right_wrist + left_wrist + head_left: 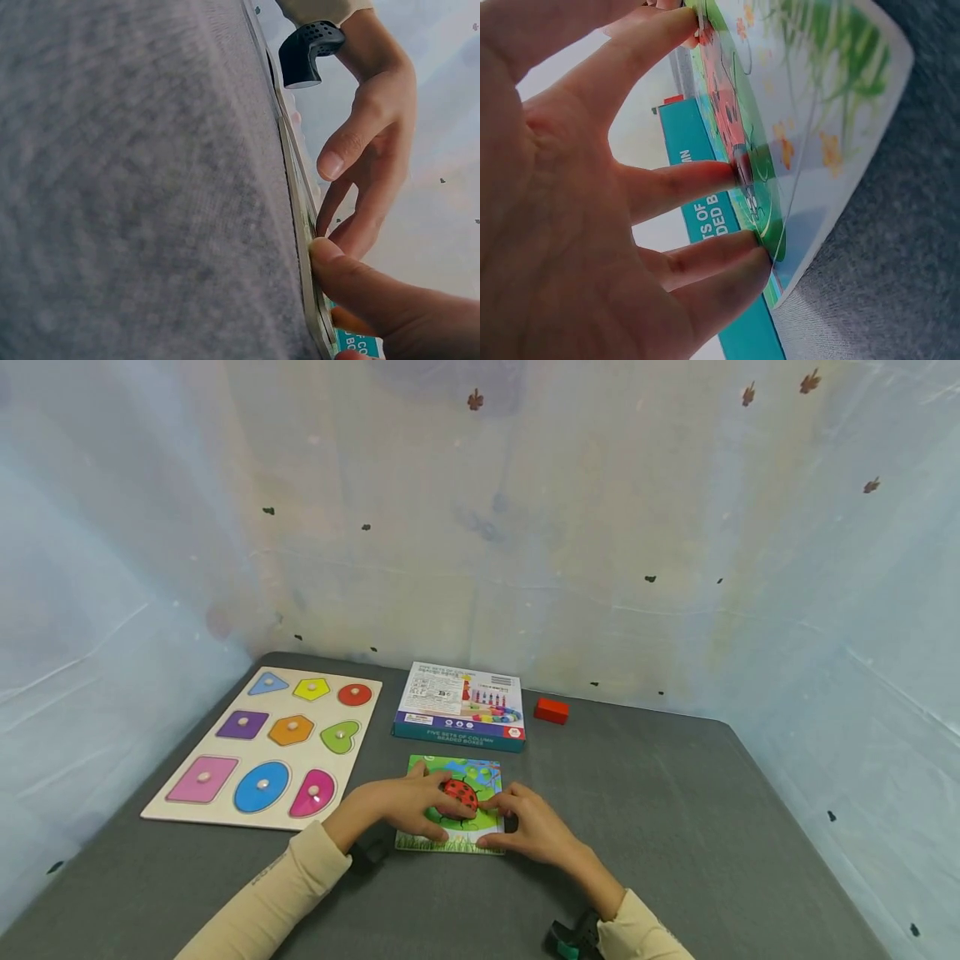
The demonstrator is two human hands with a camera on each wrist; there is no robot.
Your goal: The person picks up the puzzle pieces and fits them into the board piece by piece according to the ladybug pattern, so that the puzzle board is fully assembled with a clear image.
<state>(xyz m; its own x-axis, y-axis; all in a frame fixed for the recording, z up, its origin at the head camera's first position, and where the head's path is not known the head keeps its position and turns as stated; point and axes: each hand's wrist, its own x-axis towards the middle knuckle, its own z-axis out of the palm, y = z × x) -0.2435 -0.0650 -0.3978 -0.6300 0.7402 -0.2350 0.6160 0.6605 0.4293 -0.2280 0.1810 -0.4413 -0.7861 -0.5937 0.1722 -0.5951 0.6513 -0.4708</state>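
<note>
A small square ladybug puzzle board (491,777) lies flat on the table, with a red spotted ladybug (461,792) at its middle. My left hand (408,802) reaches over it from the left, fingers spread. Its fingertips touch the picture around the ladybug, as the left wrist view shows on the board (810,142). From the right, my right hand (536,827) rests thumb and forefinger on the board's right part. The right wrist view shows this thumb (326,251) pressing at the board's rim. Part of the ladybug is hidden under the left fingers.
A wooden shape puzzle (281,764) with knobbed pieces lies at the left. Behind the ladybug board is a flat blue-and-white box (457,735). A red block (551,710) sits right of the box. Grey cloth covers the table (675,827), and pale curtains hang around it.
</note>
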